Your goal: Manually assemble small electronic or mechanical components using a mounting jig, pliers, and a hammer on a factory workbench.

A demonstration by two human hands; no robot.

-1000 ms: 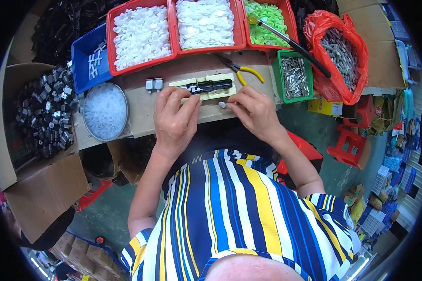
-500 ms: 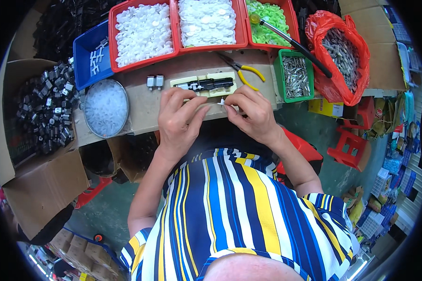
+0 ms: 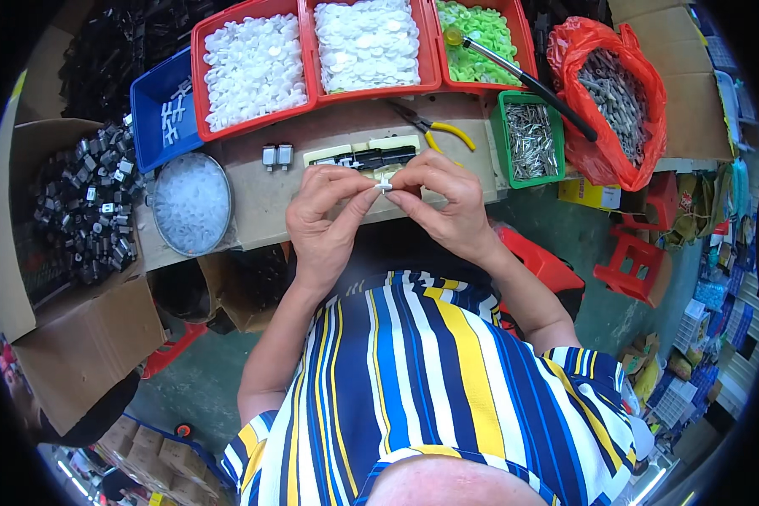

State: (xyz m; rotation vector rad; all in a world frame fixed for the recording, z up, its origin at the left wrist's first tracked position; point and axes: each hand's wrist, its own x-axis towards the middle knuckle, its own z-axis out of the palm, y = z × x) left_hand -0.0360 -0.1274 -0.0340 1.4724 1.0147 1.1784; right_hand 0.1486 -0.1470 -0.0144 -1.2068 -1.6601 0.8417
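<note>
At the far left, a cardboard box (image 3: pixel 88 346) with a matte, creased flap holds a jumble of small metal blocks (image 3: pixel 93 202), hard-edged and glinting. Next comes a smooth blue plastic tray (image 3: pixel 153 94) with a few slim white branching pieces lying in it, and just below it a round bowl (image 3: pixel 192 253) heaped with frosty, translucent bits. Three glossy red trays (image 3: pixel 257 121) run along the back, two piled with smooth white discs, the third with bright green pieces. Two shiny squarish metal blocks (image 3: pixel 277 156) sit side by side on the tan worktop (image 3: pixel 253 198). The left hand (image 3: pixel 325 223) has its thumb and fingertips pinched narrow on a tiny white piece (image 3: pixel 384 185), held in front of a cream fixture (image 3: pixel 320 157) cradling a long black part (image 3: pixel 388 157). The right hand (image 3: pixel 447 202) pinches the same piece from the other side, its thumb and forefinger nearly together; the piece's finer form is too small to tell. Behind that hand lie pliers (image 3: pixel 449 130) with smooth, curved yellow handles. A green plastic tray (image 3: pixel 535 180) of slender metal pins follows, then a crinkled red bag (image 3: pixel 586 158) full of dull grey pieces.
</note>
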